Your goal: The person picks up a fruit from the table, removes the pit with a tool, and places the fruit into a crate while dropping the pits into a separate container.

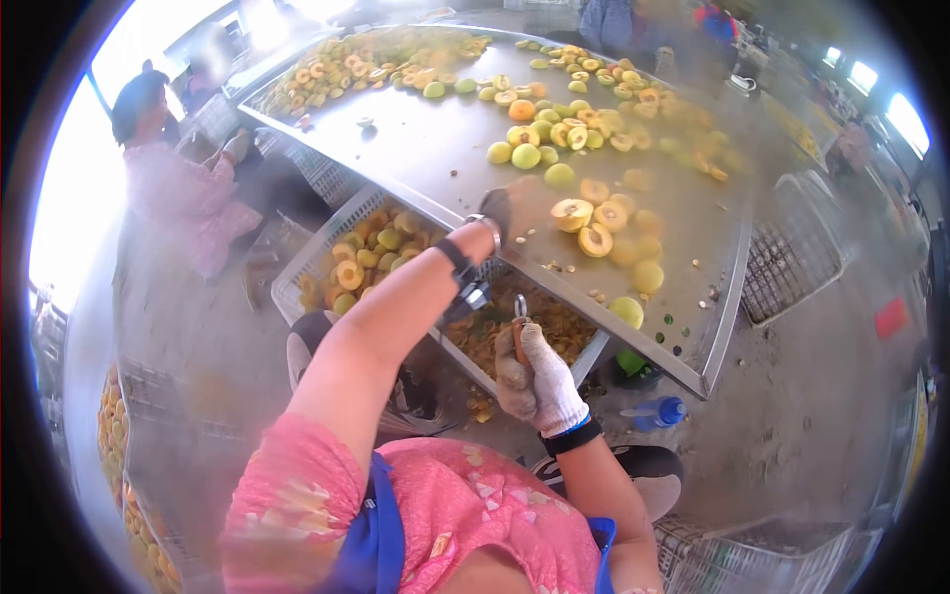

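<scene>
My right hand [534,381], in a whitish work glove, is closed around the brown handle of a small tool [521,315] with a metal loop at its tip. It is held upright above a crate of orange-brown scraps [554,332]. My left hand [507,210] reaches across to the near edge of the metal table [416,148]; its fingers are blurred and partly hidden. Just beyond it on the table lie halved yellow fruits [595,240], like peaches or apricots, and a whole green-yellow one [559,175].
A white crate of halved fruit [381,247] stands under the table's left edge. More fruit [356,64] is heaped at the far side. A blue bottle [658,412] lies on the floor. Another person [183,183] sits at left. An openwork crate [792,247] is at right.
</scene>
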Motion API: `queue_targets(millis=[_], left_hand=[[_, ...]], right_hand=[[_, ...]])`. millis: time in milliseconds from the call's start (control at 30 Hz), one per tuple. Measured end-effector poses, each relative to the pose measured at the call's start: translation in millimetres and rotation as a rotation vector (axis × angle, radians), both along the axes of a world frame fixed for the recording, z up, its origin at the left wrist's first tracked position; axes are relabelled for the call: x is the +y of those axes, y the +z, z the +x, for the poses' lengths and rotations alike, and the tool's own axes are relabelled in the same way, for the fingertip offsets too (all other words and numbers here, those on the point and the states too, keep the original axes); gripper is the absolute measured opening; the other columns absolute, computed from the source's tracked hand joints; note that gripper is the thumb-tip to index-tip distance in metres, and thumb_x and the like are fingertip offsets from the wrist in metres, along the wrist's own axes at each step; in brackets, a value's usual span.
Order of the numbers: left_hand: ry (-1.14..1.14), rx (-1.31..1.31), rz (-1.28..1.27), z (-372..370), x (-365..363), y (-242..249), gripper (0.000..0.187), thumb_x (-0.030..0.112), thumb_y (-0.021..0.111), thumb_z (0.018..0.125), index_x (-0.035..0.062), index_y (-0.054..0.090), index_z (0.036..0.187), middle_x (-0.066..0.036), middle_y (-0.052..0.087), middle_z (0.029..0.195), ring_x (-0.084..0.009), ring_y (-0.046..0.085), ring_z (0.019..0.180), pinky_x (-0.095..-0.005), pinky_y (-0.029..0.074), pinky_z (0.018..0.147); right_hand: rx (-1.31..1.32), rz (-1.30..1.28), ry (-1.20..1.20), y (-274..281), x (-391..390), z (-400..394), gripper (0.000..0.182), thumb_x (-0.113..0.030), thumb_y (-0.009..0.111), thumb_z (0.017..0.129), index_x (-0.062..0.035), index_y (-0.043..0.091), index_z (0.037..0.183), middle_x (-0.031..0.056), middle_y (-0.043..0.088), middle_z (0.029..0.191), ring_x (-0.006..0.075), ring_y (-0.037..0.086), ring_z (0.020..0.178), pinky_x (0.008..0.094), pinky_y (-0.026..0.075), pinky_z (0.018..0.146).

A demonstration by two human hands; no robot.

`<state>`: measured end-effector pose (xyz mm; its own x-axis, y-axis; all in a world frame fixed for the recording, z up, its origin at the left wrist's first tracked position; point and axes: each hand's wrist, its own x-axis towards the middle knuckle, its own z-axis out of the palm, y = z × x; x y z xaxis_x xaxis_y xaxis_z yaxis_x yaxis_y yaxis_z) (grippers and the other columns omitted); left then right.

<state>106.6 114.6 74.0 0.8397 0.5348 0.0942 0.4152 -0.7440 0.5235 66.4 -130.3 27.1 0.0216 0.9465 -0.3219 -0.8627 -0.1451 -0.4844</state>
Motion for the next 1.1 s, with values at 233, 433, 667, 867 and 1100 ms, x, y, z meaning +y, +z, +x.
queue_targets(millis=[233, 433, 667, 867, 1100], left_hand=[[-0.012, 0.098, -0.195, 81.9, -10.8, -38.9, 0.066, 0.040, 0.068, 0.082, 0.0029, 0.054, 0.135, -0.025, 0.059, 0.132, -0.0350, 0.059, 0.122, -0.0415, 0.047, 0.101], [-0.167, -0.061, -0.152, 68.0, -25.0, -54.3, 0.070, 0.025, 0.078, 0.074, 0.0009, 0.052, 0.134, -0.021, 0.064, 0.122, -0.0320, 0.065, 0.110, -0.0392, 0.052, 0.094], [-0.074, -0.698, -1.265, 22.3, -45.5, -44.2, 0.043, 0.027, 0.068, 0.089, 0.0041, 0.056, 0.124, -0.010, 0.066, 0.112, -0.0226, 0.068, 0.099, -0.0421, 0.057, 0.087], [0.101, -1.085, -1.763, -39.5, -77.1, -31.8, 0.041, 0.043, 0.050, 0.098, 0.0064, 0.053, 0.118, -0.013, 0.066, 0.107, -0.0279, 0.068, 0.090, -0.0529, 0.058, 0.075], [-0.003, -0.786, -0.173, -106.2, -91.7, -38.4, 0.046, 0.004, 0.075, 0.085, 0.0033, 0.056, 0.127, -0.015, 0.068, 0.112, -0.0266, 0.067, 0.104, -0.0351, 0.052, 0.091]], right_hand=[[-0.027, 0.060, -0.135, 2.8, -14.0, 16.5, 0.042, -0.058, 0.047, 0.101, -0.0170, 0.055, 0.104, -0.0027, 0.046, 0.063, 0.0125, 0.036, 0.038, 0.0271, 0.029, 0.035], [-0.097, 0.025, -0.250, 15.8, -14.1, 16.1, 0.035, -0.051, 0.051, 0.102, -0.0168, 0.056, 0.102, -0.0022, 0.049, 0.063, 0.0105, 0.037, 0.038, 0.0248, 0.029, 0.035], [-0.407, -0.046, -0.385, 14.1, -7.7, 13.7, 0.035, -0.047, 0.049, 0.103, -0.0133, 0.056, 0.105, -0.0009, 0.051, 0.061, 0.0109, 0.039, 0.036, 0.0255, 0.029, 0.033], [-0.668, -0.099, -0.456, 20.4, -0.7, 8.2, 0.028, -0.040, 0.054, 0.103, -0.0127, 0.056, 0.107, -0.0016, 0.052, 0.063, 0.0088, 0.043, 0.039, 0.0250, 0.033, 0.035], [-1.362, -0.067, -0.469, -17.0, 25.8, 12.2, 0.021, -0.025, 0.055, 0.104, -0.0059, 0.060, 0.111, -0.0027, 0.054, 0.070, 0.0099, 0.053, 0.060, 0.0289, 0.044, 0.054]])
